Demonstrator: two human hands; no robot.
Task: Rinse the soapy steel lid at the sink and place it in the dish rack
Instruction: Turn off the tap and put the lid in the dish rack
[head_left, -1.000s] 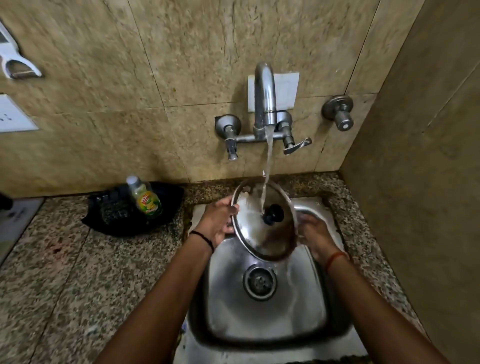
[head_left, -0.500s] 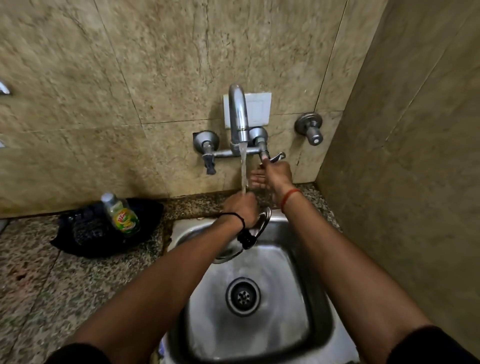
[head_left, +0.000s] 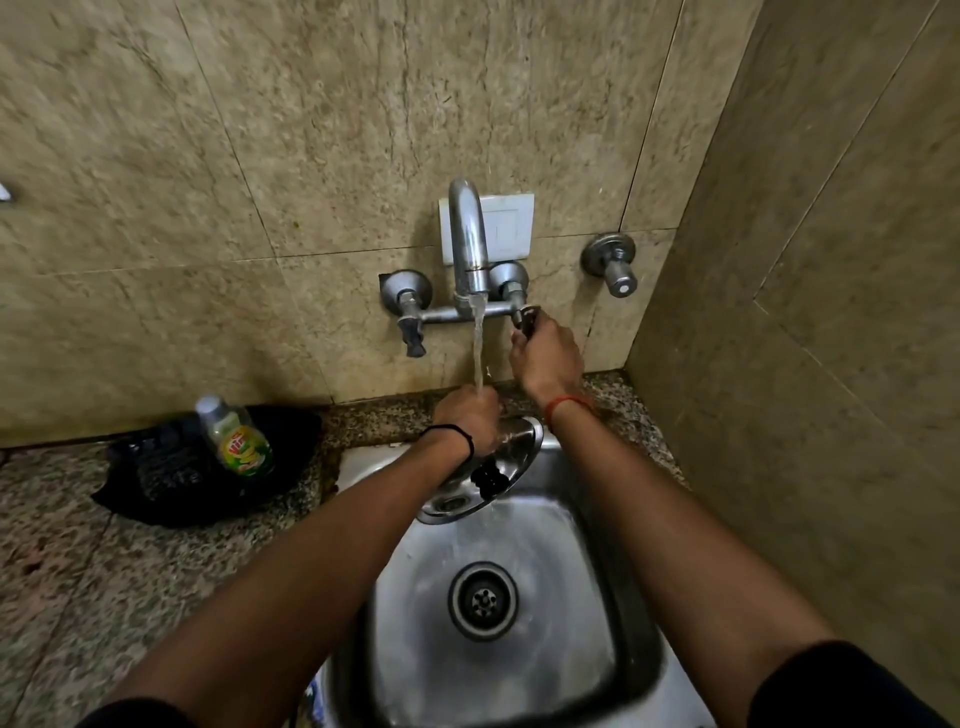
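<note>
My left hand (head_left: 467, 423) grips the far rim of the round steel lid (head_left: 511, 460), which tilts over the back of the steel sink (head_left: 613, 597). The lid's black knob (head_left: 488, 479) faces me. Water runs from the curved tap (head_left: 467, 244) straight onto my left hand and the lid's edge. My right hand (head_left: 545, 358) is raised to the wall and closed around the tap's right lever handle (head_left: 529, 318). No dish rack is in view.
A green dish-soap bottle (head_left: 236, 439) lies on a black tray (head_left: 208, 467) on the speckled granite counter (head_left: 104, 561) left of the sink. A second wall valve (head_left: 613, 265) sits right of the tap. A tiled side wall closes in on the right.
My right hand left the lid, rose to the tap's right lever and closed on it. My left hand alone holds the lid, now lower and more edge-on under the stream.
</note>
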